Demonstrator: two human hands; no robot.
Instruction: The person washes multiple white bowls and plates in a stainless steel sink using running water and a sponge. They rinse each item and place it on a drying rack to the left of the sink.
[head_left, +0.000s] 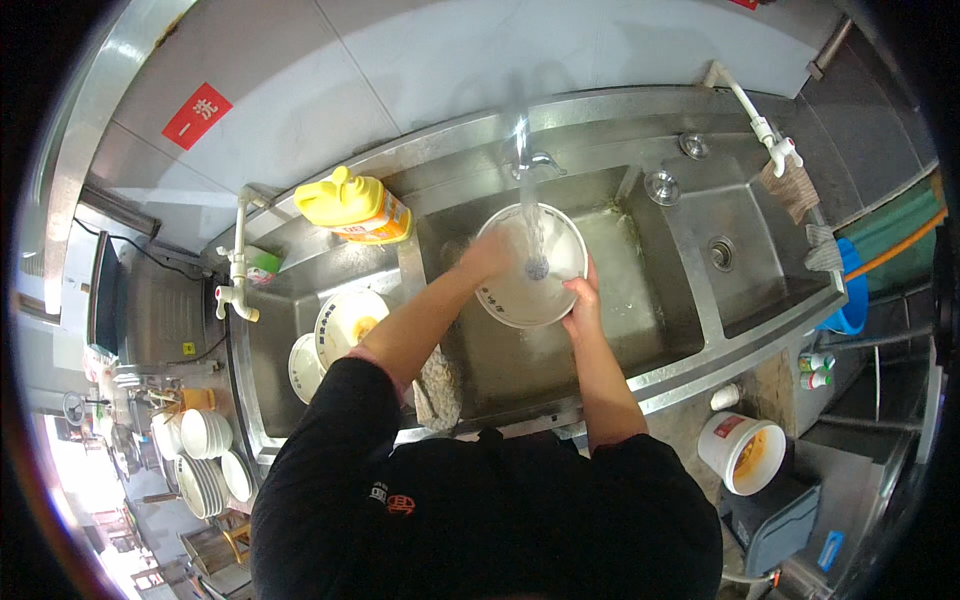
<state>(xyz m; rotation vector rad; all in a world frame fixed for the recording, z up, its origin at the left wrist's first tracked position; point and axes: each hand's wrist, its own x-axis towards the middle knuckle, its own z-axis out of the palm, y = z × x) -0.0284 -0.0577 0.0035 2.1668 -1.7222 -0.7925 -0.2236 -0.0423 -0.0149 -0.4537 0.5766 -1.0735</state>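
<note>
A large white bowl (551, 304) is held over the middle basin of a stainless steel sink (480, 375), under water running from the metal faucet (523, 142). My right hand (585, 296) grips its right rim, with the thumb on the near side. My left hand (491, 259), blurred, is at the bowl's left inner side; whether it holds anything cannot be told. In the left basin, partly behind my left arm, lie a white bowl with orange-brown residue (349, 319) and a smaller white dish (304, 367). A light textured cloth (437, 394) hangs over the sink's front edge.
A yellow detergent jug (356, 210) stands on the back ledge. White plastic taps (240, 281) (780, 150) reach over both side basins. Stacked bowls (204, 433) and plates (201, 486) are at the lower left. A white bucket with orange residue (739, 450) stands at the lower right.
</note>
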